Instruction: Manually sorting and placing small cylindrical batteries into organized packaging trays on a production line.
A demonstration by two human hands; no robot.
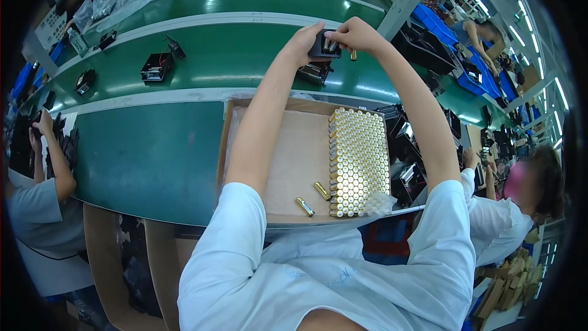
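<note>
Above the green conveyor, my left hand [299, 47] grips a small black battery case [316, 51], its open side turned toward my right hand. My right hand [361, 35] is closed, thumb and fingertips at a battery [331, 43] in the case. Another gold-ended battery [353, 56] pokes out beneath the right fingers. Just under the case, a black device [316, 72] sits on the conveyor, partly hidden. Nearer me, a shallow cardboard box [223, 147] holds tightly packed upright batteries [358, 153]. Two loose batteries [304, 206] lie on its bare left part.
Black devices [157, 67] stand along the conveyor [226, 61] at left; more [407, 175] crowd right of the box. Crumpled clear plastic [378, 203] lies at the box's near right corner. Co-workers sit at left [46, 208] and right [499, 220]; others work across the line.
</note>
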